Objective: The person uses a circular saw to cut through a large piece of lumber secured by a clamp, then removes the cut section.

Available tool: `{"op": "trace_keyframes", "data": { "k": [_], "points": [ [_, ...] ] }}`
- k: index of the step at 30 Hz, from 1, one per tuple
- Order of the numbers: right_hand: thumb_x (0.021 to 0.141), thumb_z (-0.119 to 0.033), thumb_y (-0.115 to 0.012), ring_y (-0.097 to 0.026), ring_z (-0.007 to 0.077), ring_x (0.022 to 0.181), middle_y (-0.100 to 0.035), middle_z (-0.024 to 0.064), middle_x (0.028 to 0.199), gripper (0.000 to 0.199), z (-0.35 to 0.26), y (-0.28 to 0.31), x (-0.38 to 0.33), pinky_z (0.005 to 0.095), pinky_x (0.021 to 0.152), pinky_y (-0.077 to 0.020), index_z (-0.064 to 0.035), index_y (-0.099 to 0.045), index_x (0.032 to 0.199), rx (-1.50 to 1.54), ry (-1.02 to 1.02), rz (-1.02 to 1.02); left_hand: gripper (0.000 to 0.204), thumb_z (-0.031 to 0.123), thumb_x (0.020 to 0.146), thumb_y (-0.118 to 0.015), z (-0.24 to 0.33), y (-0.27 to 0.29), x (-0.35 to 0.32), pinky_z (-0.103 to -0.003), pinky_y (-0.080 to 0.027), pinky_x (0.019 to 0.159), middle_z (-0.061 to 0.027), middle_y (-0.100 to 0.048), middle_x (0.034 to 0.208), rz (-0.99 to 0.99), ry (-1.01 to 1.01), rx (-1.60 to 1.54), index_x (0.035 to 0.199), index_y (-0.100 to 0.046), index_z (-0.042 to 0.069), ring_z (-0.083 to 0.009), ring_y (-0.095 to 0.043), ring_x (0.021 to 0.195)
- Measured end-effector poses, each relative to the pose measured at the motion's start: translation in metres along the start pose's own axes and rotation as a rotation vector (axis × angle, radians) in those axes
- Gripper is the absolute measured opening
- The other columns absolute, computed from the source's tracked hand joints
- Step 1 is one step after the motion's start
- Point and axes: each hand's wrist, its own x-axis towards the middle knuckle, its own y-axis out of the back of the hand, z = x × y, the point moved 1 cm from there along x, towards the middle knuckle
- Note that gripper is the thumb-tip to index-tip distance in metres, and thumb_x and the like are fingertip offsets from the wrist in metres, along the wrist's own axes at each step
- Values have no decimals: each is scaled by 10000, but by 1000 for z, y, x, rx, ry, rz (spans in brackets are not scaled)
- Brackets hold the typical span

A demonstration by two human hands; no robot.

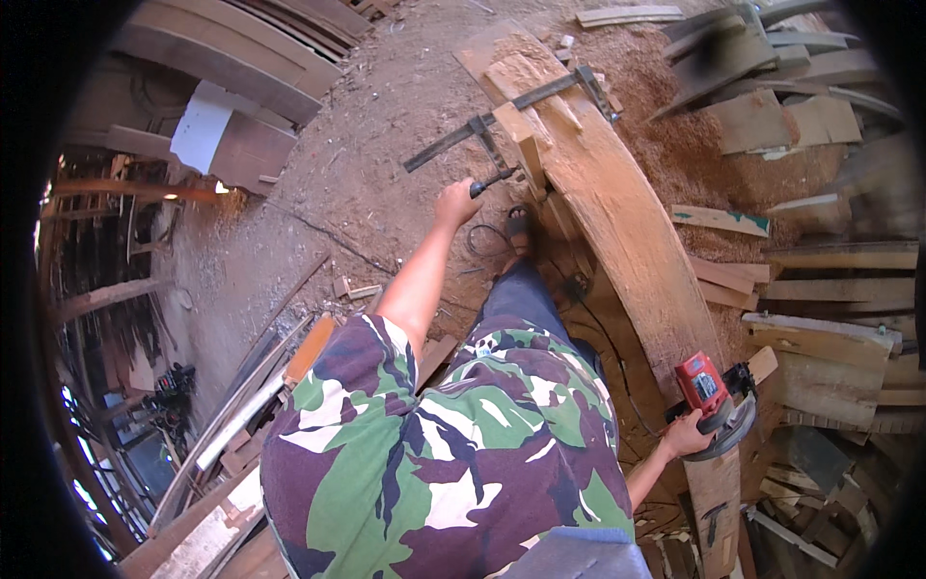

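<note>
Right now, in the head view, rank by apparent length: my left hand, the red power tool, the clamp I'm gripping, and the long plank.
Largest to smallest:
1. Long plank
2. Clamp
3. Red power tool
4. Left hand
That's apparent length only; nearness to the camera may affect it.

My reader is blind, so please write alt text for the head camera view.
A person's left hand grips the handle of a clamp set across a long wooden plank, while the right hand holds a red power tool over the plank's nearer part. Wood pieces and shavings lie around.
</note>
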Motion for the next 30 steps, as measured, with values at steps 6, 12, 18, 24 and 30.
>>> {"op": "trace_keyframes", "data": {
  "k": [6,12,18,24,30],
  "points": [
    [967,-25,-726,-565,123,635,-648,11,842,265,-133,40,-39,274,593,-467,56,-681,1215,554,-33,-428,456,310,849,-831,-39,5,4,-482,-588,941,-201,-768,1147,-73,-36,-163,1250,-729,118,-385,-738,1093],
    [891,-13,-782,-639,106,808,-694,33,881,294,-257,31,-66,295,745,-524,22,-718,1176,445,458,-797,362,285,995,-741,5,65,-2,-386,-576,964,-140,-777,1181,-54,-145,-615,1303,-721,94,-236,-738,1100],
    [875,-37,-771,-752,172,804,-753,102,872,271,-390,10,-113,313,773,-568,14,-727,1137,385,535,-1173,614,314,1121,-538,76,182,-92,-336,-539,889,-86,-694,1058,-142,-196,-1378,1648,-387,37,-183,-668,925],
    [864,-37,-768,-785,214,815,-775,153,879,297,-435,-33,-144,331,789,-582,16,-724,1153,279,496,-1300,864,257,1062,-629,68,185,-84,-323,-516,847,-63,-610,1034,-282,-114,-1361,1725,-135,6,-162,-611,890],
    [856,-29,-773,-799,247,844,-780,177,898,313,-436,-57,-145,335,798,-585,14,-732,1163,277,474,-1285,922,96,1031,-640,73,165,-66,-277,-494,815,-43,-628,1089,-432,-68,-1333,1713,-34,-35,-108,-572,935]
  ]
}}
